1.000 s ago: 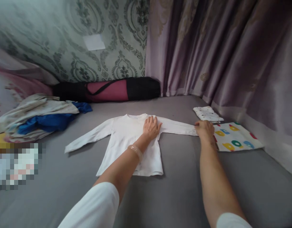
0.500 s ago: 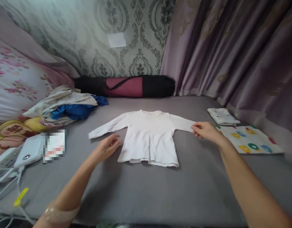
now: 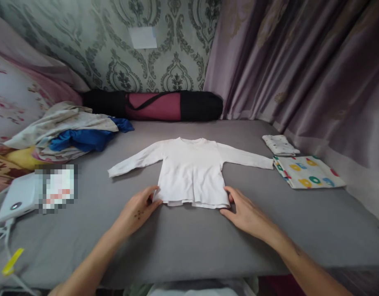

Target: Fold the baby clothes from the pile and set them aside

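Note:
A white long-sleeved shirt (image 3: 192, 170) lies flat on the grey bed sheet (image 3: 189, 242), sleeves spread out to both sides, neck toward the wall. My left hand (image 3: 136, 210) is at the shirt's lower left hem corner, thumb above and fingers against the edge, pinching it. At the lower right hem corner my right hand (image 3: 245, 210) does the same, its thumb on the fabric and its fingers curled at the hem.
A folded cloth with coloured letters (image 3: 308, 176) and a small folded white piece (image 3: 280, 144) lie at the right. A heap of clothes (image 3: 68, 133) sits at the left, a black and maroon roll bag (image 3: 155, 105) by the wall, a white device (image 3: 18, 197) with cables at the near left. Curtains hang on the right.
My right hand left the right sleeve cuff and came down to the hem's right corner. My left hand moved from the shirt's chest, past its left side, to the hem's left corner.

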Demonstrator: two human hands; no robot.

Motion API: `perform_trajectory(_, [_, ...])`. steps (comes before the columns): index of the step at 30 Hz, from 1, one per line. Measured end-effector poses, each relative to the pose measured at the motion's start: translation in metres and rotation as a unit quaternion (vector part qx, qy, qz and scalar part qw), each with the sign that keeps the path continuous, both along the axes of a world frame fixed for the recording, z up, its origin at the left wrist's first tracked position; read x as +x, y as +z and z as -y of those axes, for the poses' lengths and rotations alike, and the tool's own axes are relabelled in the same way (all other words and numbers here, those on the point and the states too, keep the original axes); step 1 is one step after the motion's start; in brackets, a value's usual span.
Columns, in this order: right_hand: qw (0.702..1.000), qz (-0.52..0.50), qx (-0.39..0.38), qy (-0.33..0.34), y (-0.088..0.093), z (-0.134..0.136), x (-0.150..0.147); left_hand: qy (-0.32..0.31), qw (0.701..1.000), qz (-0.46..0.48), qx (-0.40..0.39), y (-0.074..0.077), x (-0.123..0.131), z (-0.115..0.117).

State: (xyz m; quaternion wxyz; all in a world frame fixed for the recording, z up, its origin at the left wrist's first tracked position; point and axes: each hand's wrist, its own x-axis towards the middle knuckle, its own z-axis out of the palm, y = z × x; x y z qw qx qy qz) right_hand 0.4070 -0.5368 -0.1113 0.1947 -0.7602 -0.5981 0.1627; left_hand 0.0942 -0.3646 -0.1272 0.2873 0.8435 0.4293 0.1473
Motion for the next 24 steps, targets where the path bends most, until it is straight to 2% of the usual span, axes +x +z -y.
perform_trajectory(3, [0.997, 0.069, 0.047, 0.000, -0.006, 0.000, -0.007, -0.007, 1.000, -0.005, 0.004, 0.005, 0.003, 0.001])
perform_trajectory(7, [0.986, 0.146, 0.075, 0.003, -0.006, -0.005, -0.010, 0.024, 0.995, 0.066, -0.071, 0.016, 0.009, -0.003])
perform_trajectory(10, [0.974, 0.186, 0.126, 0.022, -0.002, -0.008, -0.006, 0.066, 0.970, 0.166, -0.165, 0.026, 0.016, -0.007])
perform_trajectory(12, [0.968, 0.183, 0.161, 0.062, 0.002, -0.010, -0.001, 0.091, 0.946, 0.214, -0.225, 0.032, 0.019, -0.010])
perform_trajectory(14, [0.962, 0.172, 0.183, 0.111, 0.007, -0.010, 0.006, 0.119, 0.931, 0.235, -0.253, 0.036, 0.018, -0.013])
perform_trajectory(16, [0.954, 0.177, 0.195, 0.142, 0.010, -0.010, 0.012, 0.132, 0.935, 0.223, -0.242, 0.038, 0.014, -0.016])
perform_trajectory(18, [0.950, 0.187, 0.195, 0.159, 0.012, -0.009, 0.015, 0.122, 0.953, 0.177, -0.213, 0.038, 0.009, -0.018])
perform_trajectory(21, [0.950, 0.191, 0.146, 0.198, 0.009, -0.006, 0.016, 0.073, 0.977, 0.106, -0.172, 0.034, 0.003, -0.021])
perform_trajectory(24, [0.955, 0.180, 0.086, 0.220, 0.005, -0.004, 0.016, 0.029, 0.987, 0.049, -0.148, 0.027, 0.000, -0.025])
